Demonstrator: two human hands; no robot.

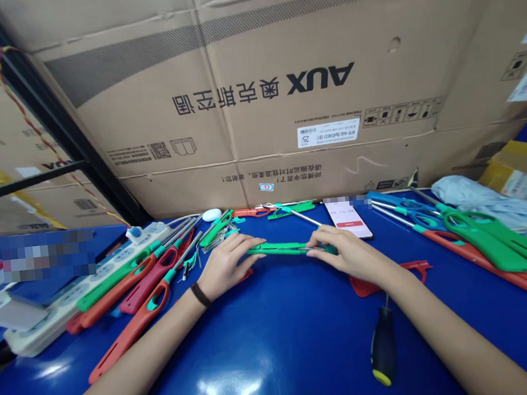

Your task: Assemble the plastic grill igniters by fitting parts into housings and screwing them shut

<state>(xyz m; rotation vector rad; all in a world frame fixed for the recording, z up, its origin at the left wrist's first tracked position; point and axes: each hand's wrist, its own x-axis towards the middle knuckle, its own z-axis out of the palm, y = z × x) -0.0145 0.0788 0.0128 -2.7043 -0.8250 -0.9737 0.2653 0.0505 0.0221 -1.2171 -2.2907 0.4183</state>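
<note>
A green lighter body [281,248], from a long utility lighter, is held level above the blue table [267,327]. My left hand [223,264] pinches its left end between thumb and fingers. At the opposite end, my right hand [343,250] is closed with its fingertips on the body; a dark green piece shows under that palm, too covered to make out. Beneath my right forearm lies a red lighter casing [364,286], partly hidden. A screwdriver [383,347] with a black and yellow handle rests nearer me. A bit of red plastic [247,275] shows beside my left hand.
Several long lighters, including a red lighter [130,331], lie along a white power strip [38,328] on the left. More, with a green lighter [491,241], are piled right. A phone [347,219] and loose lighter parts [220,229] lie behind my hands, before a large cardboard box [250,56].
</note>
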